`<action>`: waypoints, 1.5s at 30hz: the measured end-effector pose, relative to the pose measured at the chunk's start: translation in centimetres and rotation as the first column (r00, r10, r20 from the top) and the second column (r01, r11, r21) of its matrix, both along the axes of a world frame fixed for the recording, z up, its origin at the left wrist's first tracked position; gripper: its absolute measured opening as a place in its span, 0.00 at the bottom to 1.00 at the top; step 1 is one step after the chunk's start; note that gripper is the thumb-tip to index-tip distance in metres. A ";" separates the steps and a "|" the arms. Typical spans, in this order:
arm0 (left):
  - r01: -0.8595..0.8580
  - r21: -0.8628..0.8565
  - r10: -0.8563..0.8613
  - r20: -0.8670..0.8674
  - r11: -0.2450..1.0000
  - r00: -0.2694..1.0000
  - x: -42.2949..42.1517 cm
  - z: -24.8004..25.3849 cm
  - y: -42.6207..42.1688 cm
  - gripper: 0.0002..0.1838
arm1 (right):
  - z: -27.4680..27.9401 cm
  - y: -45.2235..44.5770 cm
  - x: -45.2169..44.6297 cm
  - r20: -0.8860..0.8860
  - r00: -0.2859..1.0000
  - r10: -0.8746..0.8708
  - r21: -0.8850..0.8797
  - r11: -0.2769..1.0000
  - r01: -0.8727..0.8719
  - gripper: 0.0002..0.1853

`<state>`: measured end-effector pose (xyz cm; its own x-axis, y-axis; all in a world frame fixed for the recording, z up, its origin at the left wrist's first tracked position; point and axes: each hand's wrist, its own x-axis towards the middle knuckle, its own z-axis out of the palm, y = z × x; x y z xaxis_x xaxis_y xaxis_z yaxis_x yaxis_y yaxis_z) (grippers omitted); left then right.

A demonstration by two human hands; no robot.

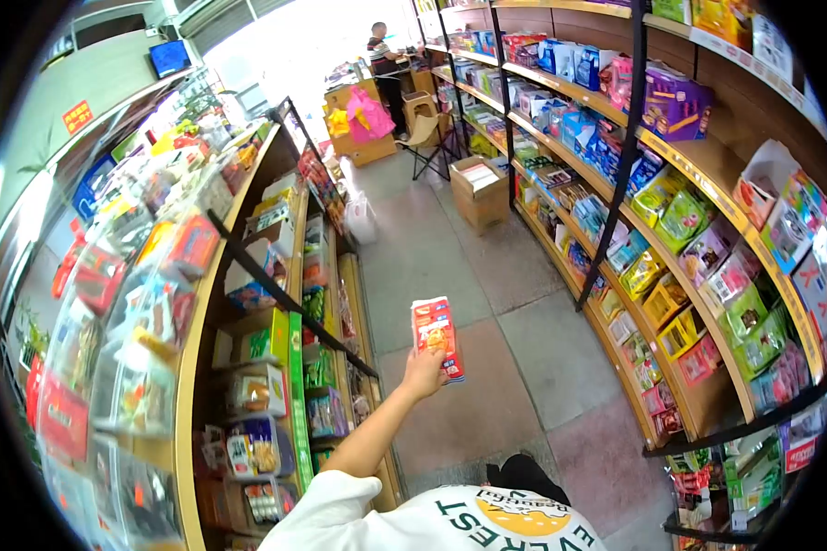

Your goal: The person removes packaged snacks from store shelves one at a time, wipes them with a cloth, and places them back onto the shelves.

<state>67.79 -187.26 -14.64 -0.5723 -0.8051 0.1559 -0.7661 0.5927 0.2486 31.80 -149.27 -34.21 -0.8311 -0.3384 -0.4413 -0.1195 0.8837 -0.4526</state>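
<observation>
From my seat, I see the left shelving (186, 432) near, loaded with clear plastic bins (142, 395). Far off, a person (383, 55) stands by the counter. My left hand (423, 372) is partly closed: its thumb presses the front of a red packet (434, 321), the fingers mostly hidden behind. The packet is out over the aisle floor (a blue edge peeks out, so I suspect there is more than one). I'd keep thumb pressure light but even, so the layers don't slide or crease. Right of it, far, sits a cardboard box (482, 207); right again, the stocked right shelving (700, 179). I cannot tell my right hand's state; it's out of view.
</observation>
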 end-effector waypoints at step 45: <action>-0.450 0.214 0.485 -0.152 0.867 0.861 19.8 -2.8 -139.9 0.17 | -7.5 -142.4 4.2 0.202 0.970 0.139 0.102 0.982 -0.162 0.13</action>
<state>87.59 -327.19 -17.43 -0.0935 -0.9935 0.0650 -0.8678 0.1134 0.4838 35.99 -291.62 -41.67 -0.6699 -0.3896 -0.6320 -0.1757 0.9103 -0.3749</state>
